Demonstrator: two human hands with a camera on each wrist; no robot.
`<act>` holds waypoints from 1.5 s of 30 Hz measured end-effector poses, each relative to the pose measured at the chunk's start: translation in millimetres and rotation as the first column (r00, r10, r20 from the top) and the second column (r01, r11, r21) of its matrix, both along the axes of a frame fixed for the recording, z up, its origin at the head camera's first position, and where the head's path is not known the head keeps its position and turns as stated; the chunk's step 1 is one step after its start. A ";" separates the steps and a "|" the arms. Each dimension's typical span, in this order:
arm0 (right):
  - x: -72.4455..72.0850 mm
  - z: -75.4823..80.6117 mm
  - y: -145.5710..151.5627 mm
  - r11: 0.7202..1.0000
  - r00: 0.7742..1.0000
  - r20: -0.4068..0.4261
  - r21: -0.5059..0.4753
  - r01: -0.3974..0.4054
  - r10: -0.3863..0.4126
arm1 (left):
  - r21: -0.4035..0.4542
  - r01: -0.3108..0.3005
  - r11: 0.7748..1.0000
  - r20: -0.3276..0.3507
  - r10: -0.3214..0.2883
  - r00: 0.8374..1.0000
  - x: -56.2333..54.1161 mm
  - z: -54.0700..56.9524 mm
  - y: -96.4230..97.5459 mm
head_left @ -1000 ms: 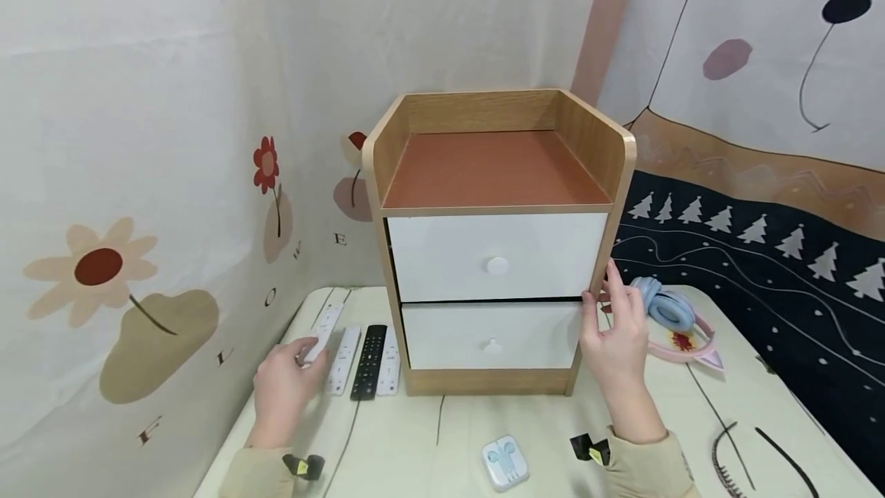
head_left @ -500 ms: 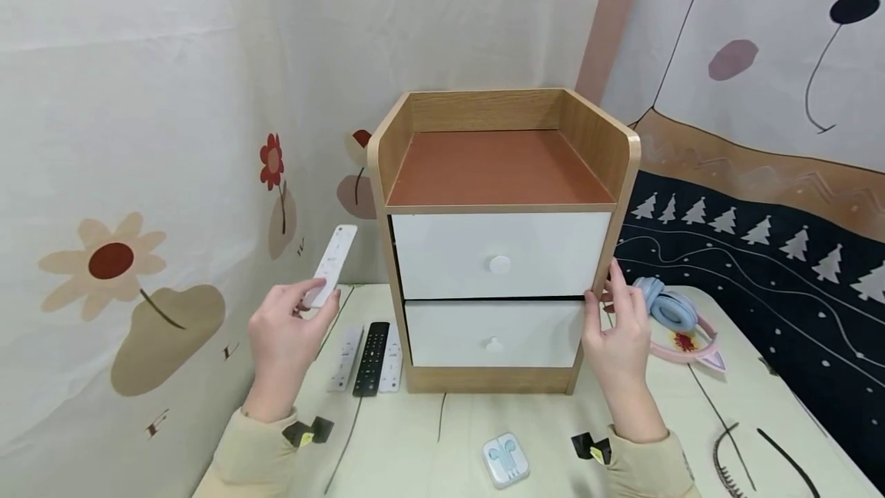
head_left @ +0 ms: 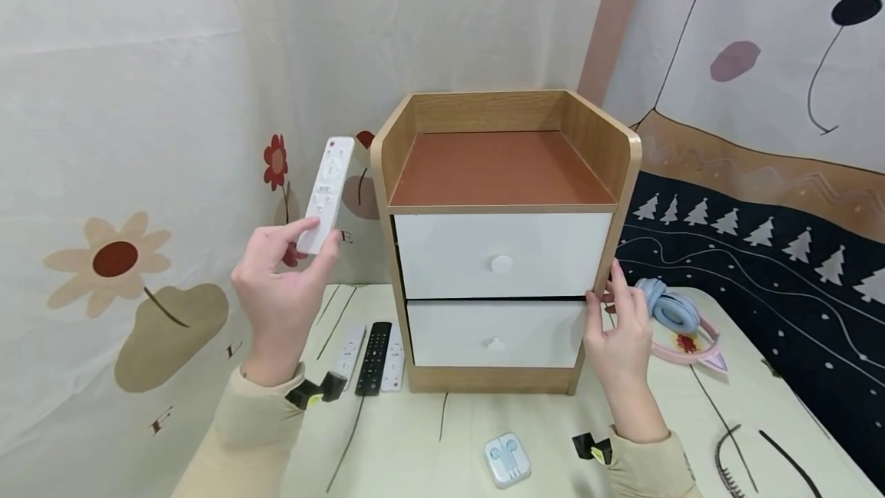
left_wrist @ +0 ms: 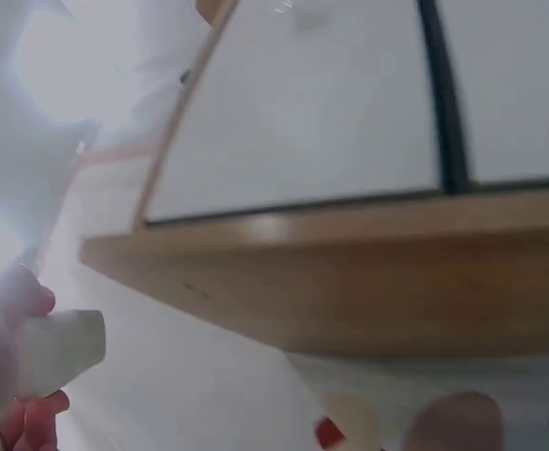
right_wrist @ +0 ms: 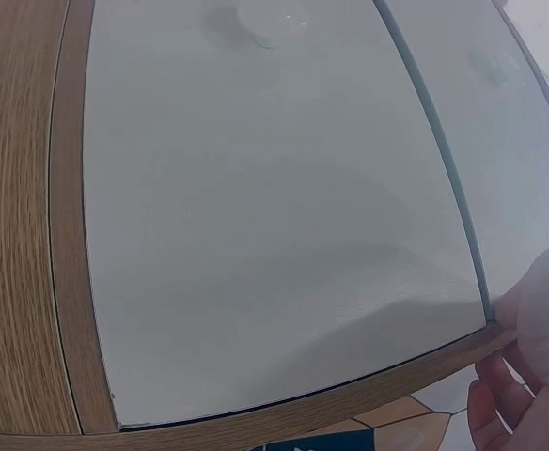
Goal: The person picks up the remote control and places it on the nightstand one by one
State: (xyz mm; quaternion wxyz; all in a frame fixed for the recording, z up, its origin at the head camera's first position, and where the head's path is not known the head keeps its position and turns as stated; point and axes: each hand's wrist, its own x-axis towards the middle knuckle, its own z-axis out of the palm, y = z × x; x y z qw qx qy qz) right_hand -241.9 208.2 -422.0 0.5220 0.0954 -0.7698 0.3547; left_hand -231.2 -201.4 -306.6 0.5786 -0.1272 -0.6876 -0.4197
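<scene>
A white remote control (head_left: 328, 194) is pinched at its lower end by my left hand (head_left: 280, 294), raised in the air to the left of the small wooden cabinet (head_left: 492, 380). The left wrist view shows the remote's pale end (left_wrist: 63, 349) between thumb and fingers, apart from the cabinet's side. My right hand (head_left: 622, 344) grips the cabinet's right front edge, thumb at the front and fingers partly hidden round the side. Both white drawers (head_left: 498, 256) are closed. On the table left of the cabinet lie a black remote (head_left: 373, 358) and two white remotes (head_left: 392, 360).
An earphone case (head_left: 507, 459) lies at the table's front. Blue headphones (head_left: 671, 306) and a pink cat-ear headband (head_left: 691, 356) sit right of the cabinet. Two dark hairbands (head_left: 788, 461) lie at the lower right. Printed curtains (head_left: 173, 137) stand close behind and at the left.
My left hand has lifted the white remote off the table, up beside the cabinet's upper left. The right hand keeps its grip on the cabinet's edge.
</scene>
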 end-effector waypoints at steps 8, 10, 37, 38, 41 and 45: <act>-0.3 1.1 0.3 1.000 1.000 -0.005 0.000 -0.007 0.007 | -0.020 0.104 0.994 -0.115 -0.106 0.988 3.7 30.0 27.4; -0.1 2.2 0.8 1.000 1.000 -0.007 -0.001 -0.006 0.006 | -0.044 0.129 0.991 -0.121 -0.133 0.984 2.8 34.4 36.0; 1.5 3.3 0.9 1.000 1.000 0.028 -0.011 0.014 -0.014 | -0.472 0.115 0.874 0.076 -0.089 0.993 -15.3 73.3 144.8; 1.8 3.6 0.5 1.000 1.000 0.027 -0.011 0.016 -0.015 | -0.480 0.123 0.868 0.106 -0.082 0.991 -17.1 73.7 146.7; 2.6 3.9 -0.5 1.000 1.000 0.020 -0.018 0.012 -0.012 | -0.500 0.134 0.856 0.167 -0.057 0.984 -20.7 74.4 150.7; 3.3 3.4 -0.9 1.000 1.000 0.030 -0.017 0.010 -0.009 | -0.514 0.138 0.846 0.247 -0.008 0.969 -21.1 78.5 153.9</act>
